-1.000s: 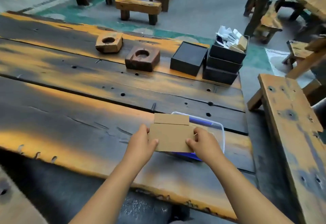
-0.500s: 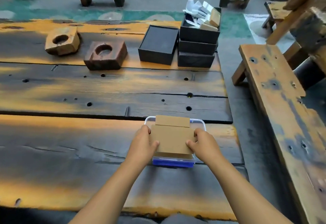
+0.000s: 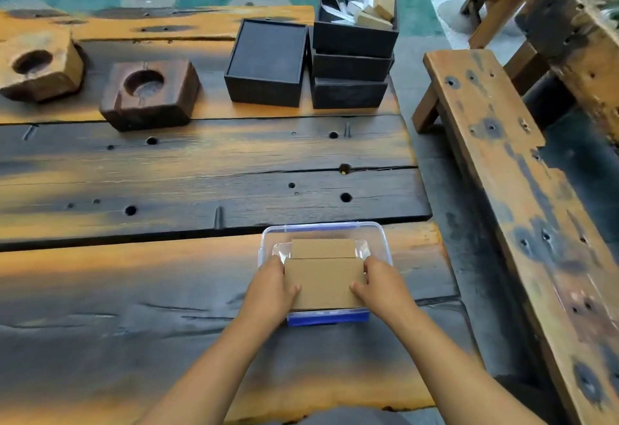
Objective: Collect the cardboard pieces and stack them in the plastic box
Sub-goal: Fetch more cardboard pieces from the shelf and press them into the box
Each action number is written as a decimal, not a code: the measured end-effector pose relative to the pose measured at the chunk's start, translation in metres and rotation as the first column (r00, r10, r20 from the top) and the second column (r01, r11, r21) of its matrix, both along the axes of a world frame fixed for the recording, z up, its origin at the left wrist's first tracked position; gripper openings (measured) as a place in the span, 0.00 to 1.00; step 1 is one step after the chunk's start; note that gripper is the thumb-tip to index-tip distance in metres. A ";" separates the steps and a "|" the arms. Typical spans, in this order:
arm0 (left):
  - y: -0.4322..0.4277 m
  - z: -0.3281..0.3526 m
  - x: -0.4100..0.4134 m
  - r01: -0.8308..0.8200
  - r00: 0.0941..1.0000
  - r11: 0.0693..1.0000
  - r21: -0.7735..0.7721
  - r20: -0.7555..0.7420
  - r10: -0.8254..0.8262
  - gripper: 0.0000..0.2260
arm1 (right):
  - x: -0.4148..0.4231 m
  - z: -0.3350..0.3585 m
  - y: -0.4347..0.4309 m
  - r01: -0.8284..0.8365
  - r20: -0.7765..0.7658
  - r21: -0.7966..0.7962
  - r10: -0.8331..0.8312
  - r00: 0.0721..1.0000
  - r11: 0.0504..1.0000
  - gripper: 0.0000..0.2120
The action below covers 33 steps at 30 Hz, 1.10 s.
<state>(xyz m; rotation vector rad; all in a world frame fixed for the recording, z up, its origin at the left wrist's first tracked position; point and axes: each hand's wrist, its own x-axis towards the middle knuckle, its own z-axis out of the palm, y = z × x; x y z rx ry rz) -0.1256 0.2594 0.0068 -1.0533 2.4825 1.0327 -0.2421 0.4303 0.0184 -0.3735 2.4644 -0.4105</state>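
Observation:
A clear plastic box [image 3: 378, 238] with a blue front edge stands on the dark wooden table [image 3: 167, 170] near its right end. Brown cardboard pieces [image 3: 323, 277] lie flat over the box's opening, a narrower flap showing at the far side. My left hand [image 3: 271, 285] grips the cardboard's left edge and my right hand [image 3: 382, 285] grips its right edge, thumbs on top. How deep the cardboard sits in the box is hidden by my hands.
Two wooden blocks with round hollows [image 3: 149, 94] [image 3: 37, 68] rest at the far left. A black box [image 3: 266, 63] and a stack of black boxes [image 3: 351, 66] topped with papers and small cartons stand at the back. A wooden bench [image 3: 509, 170] runs along the right.
Both hands carried the cardboard from beside the box to over its opening and lowered it. The camera turned down and right, squaring the box in front of me.

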 end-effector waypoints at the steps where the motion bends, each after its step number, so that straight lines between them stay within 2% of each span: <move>1: 0.001 -0.002 0.000 0.029 1.000 1.000 -0.012 0.006 -0.029 0.12 | -0.001 -0.001 0.000 -0.010 -0.005 0.008 0.010 1.000 1.000 0.12; 3: 0.003 -0.005 0.001 0.106 0.994 0.993 -0.059 0.041 -0.104 0.16 | -0.001 -0.004 0.000 -0.008 -0.010 0.006 0.008 1.000 1.000 0.12; 8: 0.010 -0.006 0.001 0.217 0.969 0.965 -0.143 0.146 -0.197 0.15 | -0.001 -0.009 -0.001 -0.038 -0.011 0.011 0.038 0.999 0.999 0.13; 11: 0.009 -0.005 -0.003 0.232 0.964 0.962 -0.145 0.166 -0.208 0.15 | -0.005 -0.009 0.000 -0.076 0.001 0.037 0.076 0.997 0.996 0.13; 16: 0.009 -0.003 -0.011 0.246 0.947 0.958 -0.148 0.248 -0.205 0.19 | -0.008 -0.006 -0.003 -0.091 0.056 0.051 0.089 0.995 0.994 0.21; 20: 0.007 0.001 -0.023 0.204 0.950 0.968 -0.147 0.269 -0.159 0.28 | -0.016 -0.004 -0.007 -0.089 0.118 0.055 0.082 0.990 0.994 0.26; 23: 0.001 0.003 -0.035 0.193 0.952 0.978 -0.074 0.256 -0.169 0.31 | -0.024 -0.004 -0.012 -0.127 0.149 0.061 0.117 0.982 0.990 0.31; 27: -0.006 0.001 -0.046 0.202 0.925 0.979 0.025 0.323 -0.199 0.33 | -0.036 -0.005 -0.021 -0.196 0.258 0.122 0.159 0.953 0.973 0.36; 30: -0.009 -0.004 -0.051 0.181 0.908 0.977 0.115 0.361 -0.211 0.26 | -0.043 -0.011 -0.027 -0.233 0.319 0.142 0.179 0.931 0.962 0.36; 33: -0.014 -0.008 -0.052 0.083 0.915 0.963 0.256 0.364 -0.175 0.27 | -0.052 -0.017 -0.029 -0.144 0.419 0.111 0.085 0.904 0.983 0.33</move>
